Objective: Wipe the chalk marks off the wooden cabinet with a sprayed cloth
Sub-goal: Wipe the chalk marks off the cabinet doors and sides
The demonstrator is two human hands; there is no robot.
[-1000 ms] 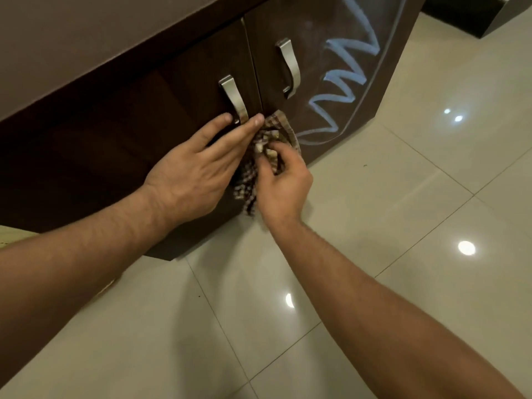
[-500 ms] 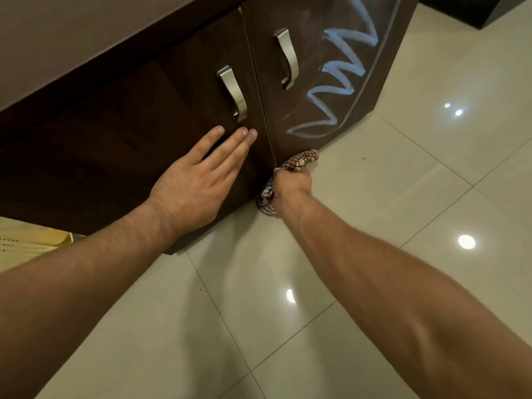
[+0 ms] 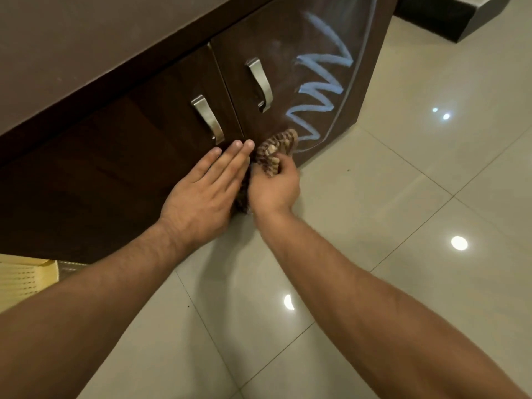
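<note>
Two hands low on the cabinet doors, the cloth bunched in the right one.

The left hand lies flat on the lower part of the left door, fingers straight and together, holding nothing, its fingertips at the seam between the doors. Just beside it, the right hand has its fingers curled round a bunched checked cloth, pressed to the bottom of the right door. A darker fold hangs between the hands, probably part of the same cloth. Pale blue zigzag chalk marks run up the right door of the dark wooden cabinet, the lowest stroke just beside the cloth. A curved metal handle sits on the left door and a second handle on the right. Glossy pale floor tiles spread beneath, and a yellow perforated basket shows at the left edge.
</note>
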